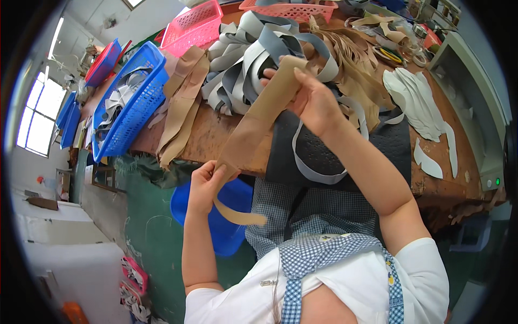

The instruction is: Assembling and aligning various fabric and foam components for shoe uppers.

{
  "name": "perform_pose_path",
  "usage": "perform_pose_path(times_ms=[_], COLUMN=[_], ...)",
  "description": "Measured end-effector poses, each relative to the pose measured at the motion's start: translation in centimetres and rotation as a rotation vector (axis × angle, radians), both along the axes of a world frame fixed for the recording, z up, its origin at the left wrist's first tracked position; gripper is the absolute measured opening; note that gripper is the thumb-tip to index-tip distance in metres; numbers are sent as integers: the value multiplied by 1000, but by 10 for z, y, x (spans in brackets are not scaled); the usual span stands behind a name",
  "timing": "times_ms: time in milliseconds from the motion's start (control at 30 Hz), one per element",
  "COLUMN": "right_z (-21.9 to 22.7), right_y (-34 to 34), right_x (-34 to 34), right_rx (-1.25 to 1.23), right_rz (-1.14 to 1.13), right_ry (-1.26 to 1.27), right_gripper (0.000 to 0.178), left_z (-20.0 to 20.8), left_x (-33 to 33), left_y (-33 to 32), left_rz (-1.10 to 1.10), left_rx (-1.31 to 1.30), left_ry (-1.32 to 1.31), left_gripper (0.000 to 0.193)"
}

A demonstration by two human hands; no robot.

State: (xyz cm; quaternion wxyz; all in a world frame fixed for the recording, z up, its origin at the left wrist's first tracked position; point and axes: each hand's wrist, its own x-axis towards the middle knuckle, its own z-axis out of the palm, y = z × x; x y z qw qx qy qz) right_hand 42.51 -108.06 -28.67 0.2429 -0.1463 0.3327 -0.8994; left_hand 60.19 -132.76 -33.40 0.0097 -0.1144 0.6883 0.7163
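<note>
Between my two hands a long tan strip of leather-like material is stretched on a slant. The upper end is pinched in my right hand, with the thumb on its face and fingers behind. My left hand grips it lower down, at the table's near edge, and a narrow tail of the strip curls below that hand. Behind the strip lies a heap of grey and white strips. One grey loop hangs over a black mat in front of me. Brown pieces are stacked to the left.
A blue basket holding grey strips stands at the table's left, with a pink basket behind. White cut pieces and yellow-handled scissors lie on the right, beside a pale machine housing. Below the edge is a blue bin.
</note>
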Motion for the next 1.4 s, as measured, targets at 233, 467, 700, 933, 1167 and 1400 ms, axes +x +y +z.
perform_pose_path(times_ms=[233, 467, 700, 933, 1167, 1400], right_z=[7, -1, -5, 25, 14, 0], right_y=[18, 46, 56, 94, 128, 230], right_x=[-27, -55, -62, -49, 73, 108], right_rx=[148, 147, 216, 41, 101, -45], right_rz=[-208, -210, -166, -255, -9, -212], right_ry=[3, 20, -7, 57, 108, 153], right_gripper=[39, 42, 44, 58, 66, 44], left_z=[13, 16, 14, 40, 68, 111], left_x=[21, 35, 27, 23, -8, -164], left_y=[-22, -29, -34, -2, 60, 134], left_rz=[-137, -160, -139, -191, -485, -761], left_rx=[174, 108, 94, 215, 229, -344], left_ry=[16, 29, 13, 113, 62, 314], left_gripper=[32, 38, 38, 36, 33, 29])
